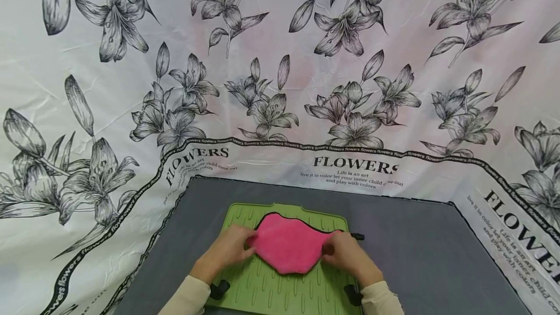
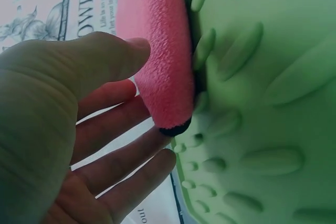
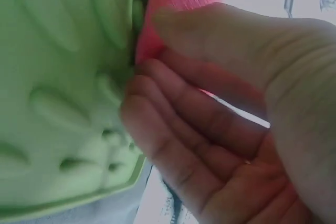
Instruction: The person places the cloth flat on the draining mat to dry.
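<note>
A pink fuzzy cloth piece [image 1: 288, 244] with black edging is held spread above a green ridged mat [image 1: 262, 295]. At its left end, my left hand [image 1: 233, 244] pinches the edge between thumb and fingers; in the left wrist view the thumb [image 2: 126, 59] presses on the pink pile. My right hand [image 1: 343, 252] grips the opposite end, its fingers [image 3: 173, 124] curled under and its thumb on top. A short black tab [image 1: 357, 236] sticks out past the right hand. The cloth's underside is hidden in the head view.
The green mat lies on a dark grey tabletop [image 1: 415, 252]. White sheeting [image 1: 280, 159] printed with black flowers and lettering hangs behind and at the sides. Small black devices [image 1: 220, 289] sit by both wrists.
</note>
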The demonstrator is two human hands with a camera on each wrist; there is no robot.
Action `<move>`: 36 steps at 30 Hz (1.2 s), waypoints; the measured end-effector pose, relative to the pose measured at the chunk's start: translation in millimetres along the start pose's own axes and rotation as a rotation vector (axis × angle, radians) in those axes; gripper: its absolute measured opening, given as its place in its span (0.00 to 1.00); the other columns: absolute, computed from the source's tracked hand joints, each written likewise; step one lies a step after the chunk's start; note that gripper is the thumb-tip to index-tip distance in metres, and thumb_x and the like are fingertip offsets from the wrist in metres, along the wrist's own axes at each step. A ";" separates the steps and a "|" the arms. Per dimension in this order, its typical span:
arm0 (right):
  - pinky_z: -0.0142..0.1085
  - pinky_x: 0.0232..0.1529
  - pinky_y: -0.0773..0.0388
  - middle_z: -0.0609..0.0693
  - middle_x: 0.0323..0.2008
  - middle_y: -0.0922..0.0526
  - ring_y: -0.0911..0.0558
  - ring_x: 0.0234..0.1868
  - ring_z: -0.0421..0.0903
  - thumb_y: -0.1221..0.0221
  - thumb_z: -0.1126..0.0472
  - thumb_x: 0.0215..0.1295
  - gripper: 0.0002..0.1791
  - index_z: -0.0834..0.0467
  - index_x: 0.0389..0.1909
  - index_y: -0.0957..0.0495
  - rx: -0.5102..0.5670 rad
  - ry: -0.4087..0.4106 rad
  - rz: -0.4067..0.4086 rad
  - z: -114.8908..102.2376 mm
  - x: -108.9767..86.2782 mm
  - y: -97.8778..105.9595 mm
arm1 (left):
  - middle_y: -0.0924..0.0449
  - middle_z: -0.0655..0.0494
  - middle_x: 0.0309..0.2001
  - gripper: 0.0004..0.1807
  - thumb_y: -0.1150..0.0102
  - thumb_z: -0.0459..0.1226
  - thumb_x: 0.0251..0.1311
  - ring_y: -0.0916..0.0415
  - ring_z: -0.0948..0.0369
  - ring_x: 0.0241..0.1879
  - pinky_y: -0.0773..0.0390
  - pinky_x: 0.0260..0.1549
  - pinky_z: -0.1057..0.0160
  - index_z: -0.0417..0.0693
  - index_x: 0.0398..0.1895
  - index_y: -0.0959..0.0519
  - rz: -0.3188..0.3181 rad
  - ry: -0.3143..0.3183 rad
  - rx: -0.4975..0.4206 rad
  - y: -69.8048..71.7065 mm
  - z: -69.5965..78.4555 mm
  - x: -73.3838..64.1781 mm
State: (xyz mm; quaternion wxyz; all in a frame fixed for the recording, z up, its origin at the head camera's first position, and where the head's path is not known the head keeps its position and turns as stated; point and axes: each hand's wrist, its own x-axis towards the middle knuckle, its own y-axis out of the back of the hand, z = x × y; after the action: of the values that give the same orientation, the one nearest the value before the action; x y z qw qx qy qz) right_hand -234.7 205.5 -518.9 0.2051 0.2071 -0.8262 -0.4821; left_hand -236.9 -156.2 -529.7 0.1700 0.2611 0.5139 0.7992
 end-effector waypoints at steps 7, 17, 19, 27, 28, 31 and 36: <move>0.31 0.32 0.24 0.41 0.25 0.15 0.23 0.28 0.32 0.23 0.68 0.56 0.12 0.50 0.28 0.16 -0.105 0.135 0.069 -8.4 19.0 -14.3 | 0.15 0.64 0.30 0.08 0.20 0.37 0.61 0.22 0.71 0.31 0.17 0.38 0.62 0.52 0.38 0.13 -0.051 -0.022 0.023 -10.0 2.0 1.8; 0.26 0.29 0.29 0.40 0.22 0.20 0.31 0.26 0.30 0.27 0.73 0.58 0.13 0.52 0.28 0.16 -0.107 0.175 0.083 -24.2 37.3 -27.6 | 0.27 0.67 0.22 0.16 0.24 0.33 0.65 0.37 0.72 0.24 0.32 0.27 0.70 0.55 0.25 0.23 -0.020 -0.066 0.037 -19.5 3.4 4.9; 0.27 0.28 0.31 0.40 0.21 0.23 0.34 0.25 0.31 0.29 0.75 0.59 0.14 0.52 0.26 0.16 -0.100 0.168 0.069 -25.6 40.4 -30.1 | 0.25 0.67 0.23 0.15 0.25 0.33 0.66 0.35 0.73 0.24 0.32 0.27 0.70 0.54 0.26 0.22 -0.008 -0.075 0.051 -20.2 3.1 5.5; 0.27 0.26 0.36 0.38 0.20 0.31 0.37 0.24 0.31 0.33 0.76 0.60 0.15 0.53 0.23 0.20 -0.031 0.112 0.006 -24.1 39.0 -17.9 | 0.08 0.58 0.37 0.03 0.27 0.31 0.69 0.15 0.68 0.35 0.15 0.38 0.66 0.48 0.41 0.09 0.023 -0.088 0.004 -9.1 -2.2 1.6; 0.27 0.26 0.35 0.37 0.20 0.30 0.37 0.24 0.30 0.33 0.76 0.59 0.15 0.53 0.23 0.19 -0.017 0.102 0.003 -23.9 36.4 -12.9 | 0.08 0.58 0.37 0.04 0.28 0.31 0.69 0.14 0.68 0.36 0.15 0.39 0.66 0.48 0.41 0.08 0.020 -0.078 -0.008 -5.5 -3.4 0.5; 0.29 0.27 0.32 0.36 0.21 0.26 0.33 0.24 0.29 0.32 0.75 0.59 0.13 0.52 0.25 0.17 -0.012 0.065 0.016 -25.0 27.6 5.1 | 0.08 0.59 0.37 0.04 0.29 0.32 0.71 0.14 0.67 0.37 0.13 0.40 0.63 0.49 0.42 0.08 0.032 -0.027 -0.036 7.9 -5.7 -3.4; 0.28 0.27 0.31 0.34 0.21 0.23 0.32 0.23 0.29 0.30 0.72 0.60 0.12 0.50 0.27 0.14 -0.114 0.037 0.142 -32.0 17.3 37.3 | 0.07 0.58 0.37 0.05 0.29 0.31 0.71 0.13 0.68 0.36 0.13 0.37 0.66 0.47 0.43 0.07 0.119 -0.014 -0.062 34.8 -6.5 -8.5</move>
State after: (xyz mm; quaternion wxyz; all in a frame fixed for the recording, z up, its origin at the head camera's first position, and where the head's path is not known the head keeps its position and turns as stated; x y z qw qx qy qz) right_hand -237.2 190.2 -469.1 0.2654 0.1451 -0.8060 -0.5087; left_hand -234.0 -180.0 -502.2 0.1338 0.2914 0.4714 0.8215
